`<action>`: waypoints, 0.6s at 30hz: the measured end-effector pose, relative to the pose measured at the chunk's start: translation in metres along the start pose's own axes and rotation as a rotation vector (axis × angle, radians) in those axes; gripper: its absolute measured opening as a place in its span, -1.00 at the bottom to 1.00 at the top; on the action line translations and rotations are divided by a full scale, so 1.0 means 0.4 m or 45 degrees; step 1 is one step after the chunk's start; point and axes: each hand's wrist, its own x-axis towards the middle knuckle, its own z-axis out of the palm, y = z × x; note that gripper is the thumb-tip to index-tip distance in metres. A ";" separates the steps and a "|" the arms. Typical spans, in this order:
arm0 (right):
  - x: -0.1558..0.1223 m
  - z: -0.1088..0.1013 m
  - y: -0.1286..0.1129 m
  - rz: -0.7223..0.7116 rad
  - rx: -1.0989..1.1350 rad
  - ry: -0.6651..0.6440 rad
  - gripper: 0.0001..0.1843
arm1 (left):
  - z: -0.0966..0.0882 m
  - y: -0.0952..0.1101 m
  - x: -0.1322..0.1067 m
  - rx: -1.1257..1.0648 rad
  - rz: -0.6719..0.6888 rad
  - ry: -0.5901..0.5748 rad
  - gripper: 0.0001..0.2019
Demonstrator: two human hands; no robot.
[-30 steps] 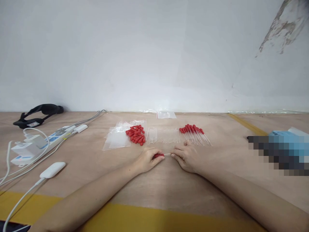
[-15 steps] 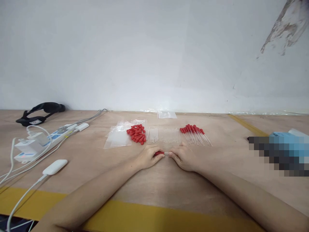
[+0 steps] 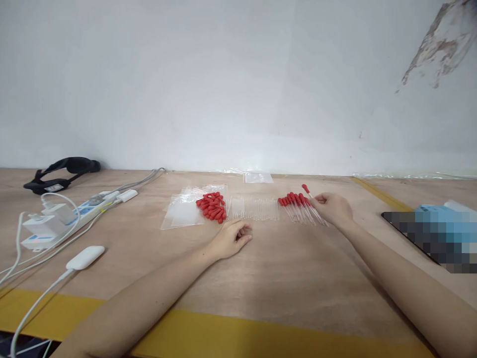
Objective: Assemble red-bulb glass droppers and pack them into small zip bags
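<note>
My right hand (image 3: pixel 330 206) pinches a glass dropper by its tube; its red rubber bulb (image 3: pixel 306 189) points up and away to the left. Just left of that hand lies a fanned row of droppers (image 3: pixel 296 200) with red bulbs and clear tubes. My left hand (image 3: pixel 231 239) rests on the table with curled fingers, thumb apart from them and nothing between. Beyond it are a heap of loose red bulbs (image 3: pixel 212 206) and a row of clear glass tubes (image 3: pixel 253 209).
Flat plastic bags (image 3: pixel 181 214) lie left of the bulbs, another (image 3: pixel 258 178) by the wall. Far left are a power strip (image 3: pixel 85 211) with cables, a white charger-like device (image 3: pixel 85 257) and a black strap-like object (image 3: pixel 63 175). A partly blurred dark, blue-topped item (image 3: pixel 436 233) sits right.
My right hand has moved right and away from my left hand, carrying the dropper to the fanned row. My left hand has let go of the red bulb and stayed in place.
</note>
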 end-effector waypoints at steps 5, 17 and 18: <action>0.013 0.033 0.044 0.118 -0.168 -0.015 -0.66 | 0.000 0.001 0.002 0.013 -0.012 -0.011 -0.82; -0.002 0.062 0.045 0.028 -0.255 -0.072 -0.61 | 0.000 -0.003 0.002 0.034 0.021 -0.027 -0.85; -0.006 0.059 0.042 0.024 -0.234 -0.051 -0.62 | 0.000 -0.003 0.001 0.032 0.022 -0.030 -0.86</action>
